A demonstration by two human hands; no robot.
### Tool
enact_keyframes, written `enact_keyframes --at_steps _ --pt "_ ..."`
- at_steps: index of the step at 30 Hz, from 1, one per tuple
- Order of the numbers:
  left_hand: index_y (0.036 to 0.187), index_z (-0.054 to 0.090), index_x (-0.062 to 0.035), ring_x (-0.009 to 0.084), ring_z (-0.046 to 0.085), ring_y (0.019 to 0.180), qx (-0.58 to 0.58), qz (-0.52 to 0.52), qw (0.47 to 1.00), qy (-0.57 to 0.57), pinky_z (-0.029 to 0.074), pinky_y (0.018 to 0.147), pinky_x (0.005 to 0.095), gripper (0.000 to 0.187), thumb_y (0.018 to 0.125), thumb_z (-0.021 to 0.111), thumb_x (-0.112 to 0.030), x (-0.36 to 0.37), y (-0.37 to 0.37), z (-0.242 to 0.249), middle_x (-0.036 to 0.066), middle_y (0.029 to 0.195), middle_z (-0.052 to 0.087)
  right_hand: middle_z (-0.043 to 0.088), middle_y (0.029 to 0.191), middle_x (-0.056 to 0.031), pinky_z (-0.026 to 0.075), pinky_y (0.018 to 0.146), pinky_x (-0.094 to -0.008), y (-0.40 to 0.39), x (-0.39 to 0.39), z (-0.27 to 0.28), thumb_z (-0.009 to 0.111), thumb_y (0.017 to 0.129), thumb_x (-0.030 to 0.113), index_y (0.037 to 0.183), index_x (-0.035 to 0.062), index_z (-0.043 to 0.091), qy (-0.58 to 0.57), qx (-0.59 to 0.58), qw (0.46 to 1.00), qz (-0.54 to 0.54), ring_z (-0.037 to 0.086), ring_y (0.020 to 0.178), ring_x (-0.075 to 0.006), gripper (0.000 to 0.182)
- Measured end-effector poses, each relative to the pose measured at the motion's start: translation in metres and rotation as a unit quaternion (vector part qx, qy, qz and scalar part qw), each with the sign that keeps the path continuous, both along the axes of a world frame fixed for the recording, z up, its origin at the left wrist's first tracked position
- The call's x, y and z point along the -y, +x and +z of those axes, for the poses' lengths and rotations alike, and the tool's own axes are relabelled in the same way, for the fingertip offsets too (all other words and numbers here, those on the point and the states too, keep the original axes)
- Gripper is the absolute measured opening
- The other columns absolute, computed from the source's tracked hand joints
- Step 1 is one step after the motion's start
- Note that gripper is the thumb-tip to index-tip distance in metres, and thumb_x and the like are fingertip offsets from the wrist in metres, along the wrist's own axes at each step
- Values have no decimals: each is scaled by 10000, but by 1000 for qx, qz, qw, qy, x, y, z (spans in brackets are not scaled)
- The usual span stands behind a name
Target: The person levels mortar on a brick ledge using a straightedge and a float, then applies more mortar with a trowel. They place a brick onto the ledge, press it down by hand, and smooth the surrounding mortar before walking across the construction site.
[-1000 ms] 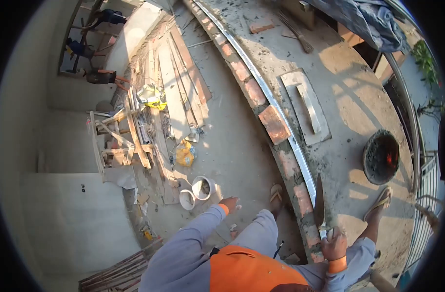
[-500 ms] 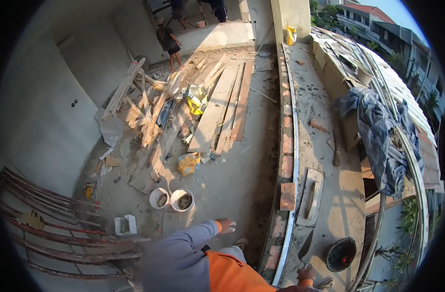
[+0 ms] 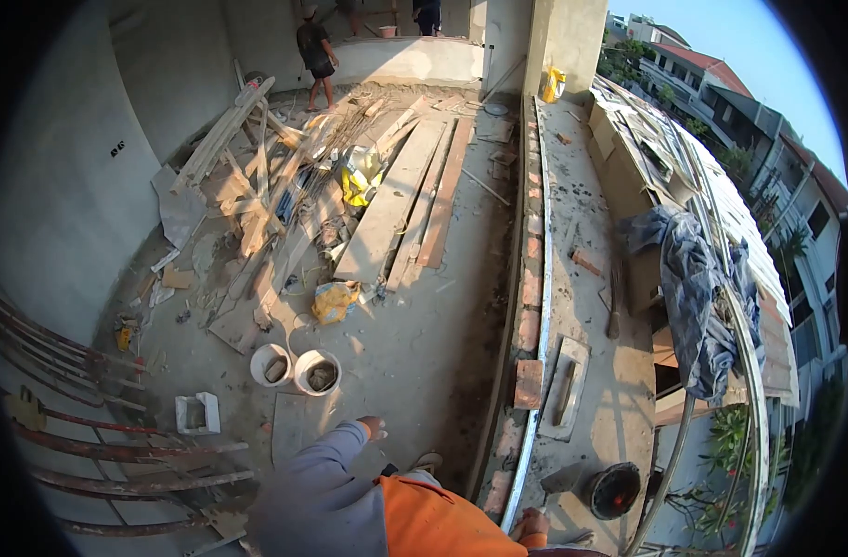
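Brick course with metal strip, logged from my remote seat
Left hand, out over the floor; right hand, near, beside the metal strip, trowel blade just beyond; finger states, both, I cannot tell; loose brick, farther along; float, right of it; bowl, near right
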State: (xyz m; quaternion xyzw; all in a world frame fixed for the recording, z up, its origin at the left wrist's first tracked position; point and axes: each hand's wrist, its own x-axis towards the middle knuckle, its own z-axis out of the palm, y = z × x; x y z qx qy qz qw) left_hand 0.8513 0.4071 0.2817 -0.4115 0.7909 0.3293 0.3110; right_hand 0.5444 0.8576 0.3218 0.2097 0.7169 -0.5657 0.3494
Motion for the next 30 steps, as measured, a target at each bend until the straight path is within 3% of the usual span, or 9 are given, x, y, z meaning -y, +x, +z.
enact_keyframes --at_steps 2,3,9,13,17,19,22,25,30 --pt "1291 521 -77 324 511 1203 16 25 999 25 396 1011 418 568 858 582 -440 1 4 5 149 1300 543 571 584 -114 480 463 -385 -5 -9 -10 606 711 119 672 -28 620 41 -43 993 98 570 487 -241 153" --pt "1285 527 -73 322 514 1201 -7 31 999 10 398 1009 413 564 858 581 -438 4 6 -1 151 1292 550 566 574 -148 480 442 -390 -10 -10 -10 600 718 128 694 -41 626 30 -17 996 76 574 469 -268 172" --pt "1266 522 -14 320 552 1150 -103 72 992 -24 420 974 407 569 864 584 -412 -6 6 8 190 1260 565 533 551 -143 474 407 -404 -31 5 -13 581 713 107 715 -21 563 35 -12 998 51 551 438 -288 129" --pt "1261 523 -15 329 551 1149 -120 84 989 -11 420 977 398 574 858 587 -418 -21 18 48 194 1248 571 508 544 -139 451 401 -411 -41 22 -7 581 720 134 699 -9 550 51 -35 994 90 512 424 -269 148" --pt "1273 528 -38 311 523 1189 -113 123 986 -8 400 1004 395 570 857 586 -423 -17 51 25 164 1282 554 498 536 -132 445 403 -406 -57 34 -20 565 731 157 697 14 528 -1 -31 997 77 496 424 -267 152" --pt "1295 516 -49 305 518 1199 -20 166 986 9 402 1004 394 584 851 590 -421 -24 73 19 159 1297 545 495 531 -124 442 410 -399 -57 32 -14 553 742 176 686 34 510 -37 -11 997 68 486 430 -265 159" --pt "1312 501 -46 307 517 1203 13 109 994 -24 407 1003 393 600 849 588 -419 -22 100 0 157 1305 541 494 535 -120 440 418 -401 -58 30 -17 552 745 181 690 43 508 -64 19 994 87 488 441 -261 155" --pt "1309 502 -37 308 514 1208 47 143 989 -4 407 1004 391 600 852 583 -417 -22 101 3 153 1312 535 498 540 -125 441 423 -404 -59 23 -25 553 743 185 701 47 508 -50 4 996 78 485 440 -267 151" --pt "1286 522 -28 313 519 1199 -26 113 993 -25 410 998 390 580 856 583 -412 -11 69 -13 165 1296 545 495 536 -131 436 428 -411 -61 20 -23 552 740 191 714 49 506 -22 1 998 60 471 432 -280 152"
